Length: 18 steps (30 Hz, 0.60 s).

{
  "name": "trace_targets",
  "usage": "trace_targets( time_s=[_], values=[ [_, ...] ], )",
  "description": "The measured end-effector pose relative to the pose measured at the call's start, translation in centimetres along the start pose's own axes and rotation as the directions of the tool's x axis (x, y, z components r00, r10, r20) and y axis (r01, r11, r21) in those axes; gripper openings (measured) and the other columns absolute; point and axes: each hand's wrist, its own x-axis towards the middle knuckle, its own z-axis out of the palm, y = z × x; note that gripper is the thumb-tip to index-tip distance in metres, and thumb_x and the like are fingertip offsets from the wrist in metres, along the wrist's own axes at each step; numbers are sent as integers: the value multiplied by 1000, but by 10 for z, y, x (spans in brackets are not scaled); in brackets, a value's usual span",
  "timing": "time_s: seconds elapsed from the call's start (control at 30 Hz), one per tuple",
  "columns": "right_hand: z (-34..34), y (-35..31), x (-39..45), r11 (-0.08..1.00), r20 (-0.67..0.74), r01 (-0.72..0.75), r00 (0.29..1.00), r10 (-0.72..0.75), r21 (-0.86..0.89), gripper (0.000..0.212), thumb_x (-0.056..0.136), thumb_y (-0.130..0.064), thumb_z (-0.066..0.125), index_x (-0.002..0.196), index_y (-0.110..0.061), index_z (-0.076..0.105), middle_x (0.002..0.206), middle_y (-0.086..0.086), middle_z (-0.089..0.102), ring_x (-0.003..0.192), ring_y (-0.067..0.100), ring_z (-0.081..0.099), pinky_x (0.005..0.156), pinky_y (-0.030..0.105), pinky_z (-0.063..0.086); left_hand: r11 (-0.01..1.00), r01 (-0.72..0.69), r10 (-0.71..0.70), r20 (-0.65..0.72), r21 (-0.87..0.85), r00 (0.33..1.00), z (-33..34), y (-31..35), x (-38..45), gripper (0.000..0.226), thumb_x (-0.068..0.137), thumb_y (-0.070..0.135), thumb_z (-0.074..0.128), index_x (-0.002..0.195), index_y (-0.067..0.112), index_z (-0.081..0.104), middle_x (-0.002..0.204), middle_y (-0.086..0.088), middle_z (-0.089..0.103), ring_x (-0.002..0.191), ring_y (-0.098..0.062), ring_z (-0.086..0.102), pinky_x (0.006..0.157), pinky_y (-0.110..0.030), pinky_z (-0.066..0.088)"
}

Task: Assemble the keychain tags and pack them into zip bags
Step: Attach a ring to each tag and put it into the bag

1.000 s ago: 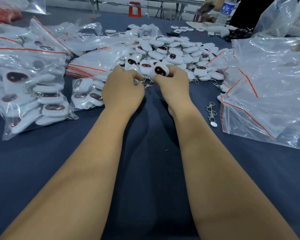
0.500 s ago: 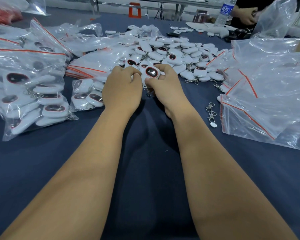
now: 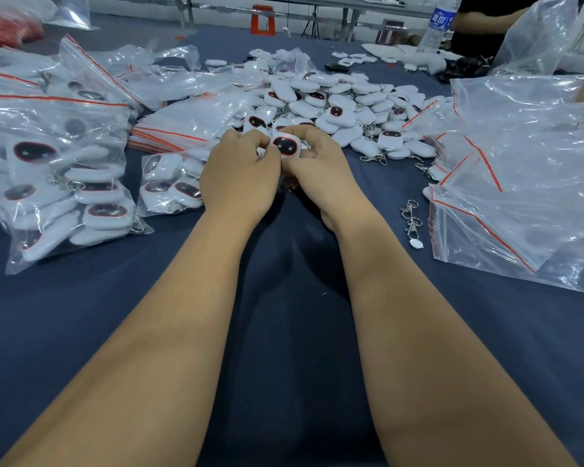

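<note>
A white keychain tag [image 3: 286, 146] with a dark red-rimmed face sits between my two hands at the table's middle. My right hand [image 3: 321, 170] grips it with curled fingers and thumb. My left hand [image 3: 238, 173] pinches at the tag's left edge; what it pinches there is hidden. Behind them lies a heap of several loose white tags [image 3: 338, 106]. A small filled zip bag [image 3: 169, 183] lies just left of my left hand.
Large filled zip bags [image 3: 58, 170] crowd the left side. Empty red-striped zip bags [image 3: 520, 183] pile up on the right, with loose metal clasps [image 3: 411, 217] beside them. A flat stack of bags [image 3: 182, 126] lies behind. A water bottle [image 3: 439, 21] and another person's arm [image 3: 489, 23] are at the far right.
Both hands drew the tag out of the heap toward me and closer together. The tag now faces up between the fingertips.
</note>
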Motion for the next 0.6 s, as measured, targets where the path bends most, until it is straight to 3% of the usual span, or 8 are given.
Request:
trace_targets(
  time_s=[0.2, 0.33, 0.6],
  values=[
    [0, -1, 4, 999, -20, -41, 999, 41, -2, 27, 92, -2, 51, 113, -11, 65, 98, 7, 68, 75, 11, 63, 61, 21, 49, 1000, -6, 6, -5, 9, 1000, 0, 0, 1, 26, 97, 35, 44, 109, 24, 63, 103, 8, 44, 95, -13, 41, 76, -30, 29],
    [0, 1, 5, 998, -54, -39, 998, 36, -48, 26, 94, -1, 50, 117, -3, 63, 90, 8, 64, 71, 11, 60, 61, 23, 48, 999, 3, -3, -2, 35, 1000, 1, -1, 2, 26, 95, 34, 45, 105, 21, 65, 102, 7, 45, 92, -14, 42, 74, -30, 28],
    [-1, 1, 2, 996, -75, -30, 997, 24, -78, 27, 93, 0, 53, 115, -11, 64, 82, 1, 61, 74, 12, 59, 68, 21, 47, 999, 2, -3, 8, 37, 1000, 0, 0, 1, 23, 93, 36, 46, 99, 22, 64, 100, 6, 46, 91, -17, 44, 73, -31, 28]
  ],
)
